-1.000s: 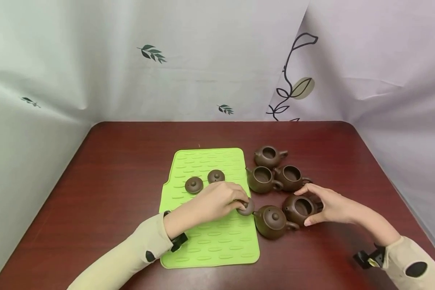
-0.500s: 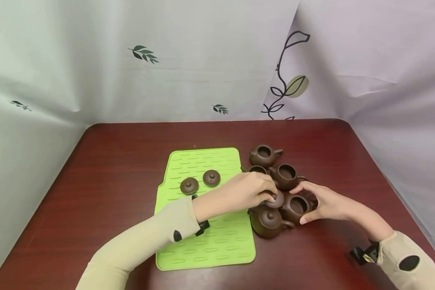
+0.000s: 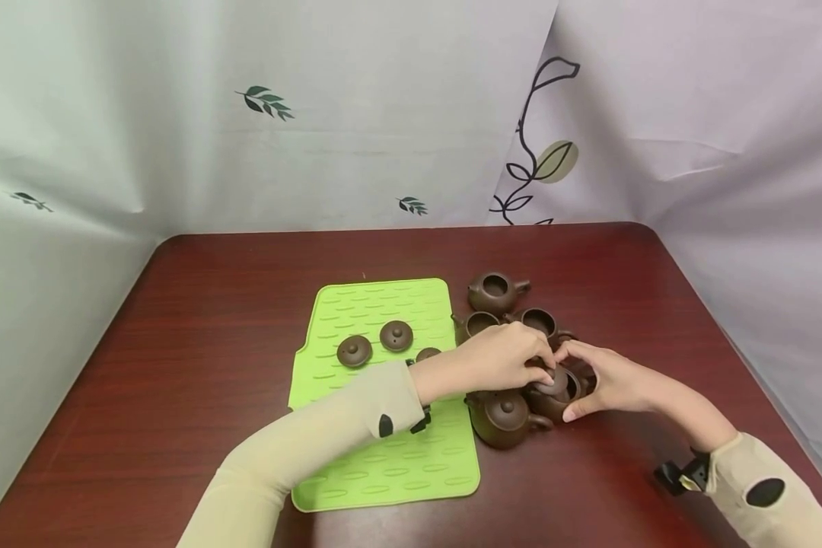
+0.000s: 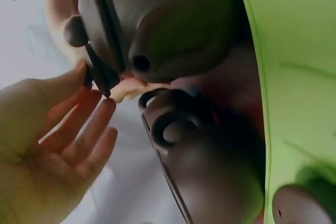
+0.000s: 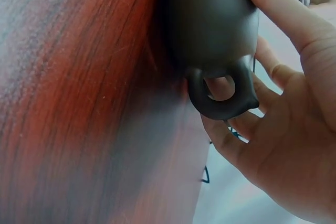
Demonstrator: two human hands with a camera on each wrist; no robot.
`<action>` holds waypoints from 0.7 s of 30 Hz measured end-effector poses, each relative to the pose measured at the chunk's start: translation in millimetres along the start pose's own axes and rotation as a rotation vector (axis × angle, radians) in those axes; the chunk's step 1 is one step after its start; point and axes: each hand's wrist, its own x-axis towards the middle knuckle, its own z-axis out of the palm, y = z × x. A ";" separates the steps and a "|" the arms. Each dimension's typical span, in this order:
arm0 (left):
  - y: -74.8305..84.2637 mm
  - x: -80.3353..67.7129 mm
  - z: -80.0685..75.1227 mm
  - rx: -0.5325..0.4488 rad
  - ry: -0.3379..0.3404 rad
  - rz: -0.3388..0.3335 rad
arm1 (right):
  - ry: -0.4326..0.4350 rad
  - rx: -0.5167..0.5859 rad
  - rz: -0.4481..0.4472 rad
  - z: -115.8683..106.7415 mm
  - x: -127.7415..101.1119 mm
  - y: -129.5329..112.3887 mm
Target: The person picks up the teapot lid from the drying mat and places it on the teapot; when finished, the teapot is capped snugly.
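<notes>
Fingertips of the left hand (image 3: 503, 364) pinch a lid (image 3: 553, 380) over the teapot (image 3: 556, 396), which the right hand (image 3: 603, 380) cups (thumb against its side).

Our left arm crosses from the lower left of the head view toward centre right, sleeve ending at the wrist. Our left hand (image 3: 503, 361) lies palm down, fingertips bunched in a pinch at centre right. Our right hand (image 3: 606, 379) comes in from the lower right, fingers and thumb curved in a cupping grip, its fingertips almost meeting the left's.
</notes>
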 end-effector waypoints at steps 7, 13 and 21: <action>7.3 9.5 10.0 0.038 -0.032 -0.049 | 0.008 0.026 0.009 2.5 -0.6 0.2; 11.9 18.2 11.4 0.034 -0.053 -0.048 | 0.003 0.027 0.035 1.7 -0.2 -0.2; 13.8 23.1 19.8 0.001 -0.057 -0.051 | -0.015 0.043 0.070 1.6 -1.1 0.6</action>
